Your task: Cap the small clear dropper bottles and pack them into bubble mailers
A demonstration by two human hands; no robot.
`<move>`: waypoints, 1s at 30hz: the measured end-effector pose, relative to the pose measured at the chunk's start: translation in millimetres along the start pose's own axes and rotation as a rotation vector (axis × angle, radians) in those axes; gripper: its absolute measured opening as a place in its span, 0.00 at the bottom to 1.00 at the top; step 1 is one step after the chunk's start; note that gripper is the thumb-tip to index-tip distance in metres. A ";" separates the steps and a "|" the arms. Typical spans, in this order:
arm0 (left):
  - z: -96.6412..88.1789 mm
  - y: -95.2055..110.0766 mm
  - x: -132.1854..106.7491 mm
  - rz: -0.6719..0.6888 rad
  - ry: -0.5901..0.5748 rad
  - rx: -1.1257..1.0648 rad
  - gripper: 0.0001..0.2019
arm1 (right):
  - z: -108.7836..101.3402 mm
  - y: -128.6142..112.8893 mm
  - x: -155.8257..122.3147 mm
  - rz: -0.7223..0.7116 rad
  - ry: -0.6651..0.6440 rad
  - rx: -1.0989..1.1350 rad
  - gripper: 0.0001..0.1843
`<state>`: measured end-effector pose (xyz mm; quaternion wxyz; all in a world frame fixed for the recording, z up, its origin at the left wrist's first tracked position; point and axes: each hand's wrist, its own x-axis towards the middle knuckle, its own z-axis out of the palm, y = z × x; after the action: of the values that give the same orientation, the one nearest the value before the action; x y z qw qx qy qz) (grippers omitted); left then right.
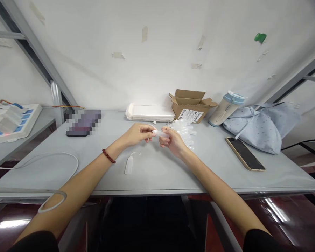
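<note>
Head view: a white tip (154, 131) is pinched by the left hand (137, 135), and a translucent bottle (160, 134) over the table (157, 171) is gripped by the right hand (175, 142); the bottle could be dented if squeezed too hard, the translucent pile (186, 133) beside scattered if brushed; the bottle's right end is hidden by the right hand, and the tip's fastening cannot be made out

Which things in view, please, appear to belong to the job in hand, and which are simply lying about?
Apparently in use: small translucent bottle held by the left hand and right hand; loose small bottle; heap of clear plastic containers.

Probably just lying about: tumbler; patterned cloth bag; smartphone.
</note>
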<state>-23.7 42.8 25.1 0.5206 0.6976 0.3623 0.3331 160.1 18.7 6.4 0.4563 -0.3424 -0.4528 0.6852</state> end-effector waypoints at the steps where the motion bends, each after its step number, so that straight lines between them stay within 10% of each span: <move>1: 0.9 -1.2 0.5 0.008 0.017 -0.007 0.14 | 0.0 0.3 0.0 -0.005 0.012 -0.001 0.11; 30: 6.9 -2.0 2.1 -0.138 0.039 -0.036 0.19 | 1.9 1.0 0.0 -0.036 0.070 -0.016 0.12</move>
<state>-17.1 41.7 21.7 0.5477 0.6550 0.4135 0.3163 158.1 18.0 6.2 0.4816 -0.3615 -0.4480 0.6608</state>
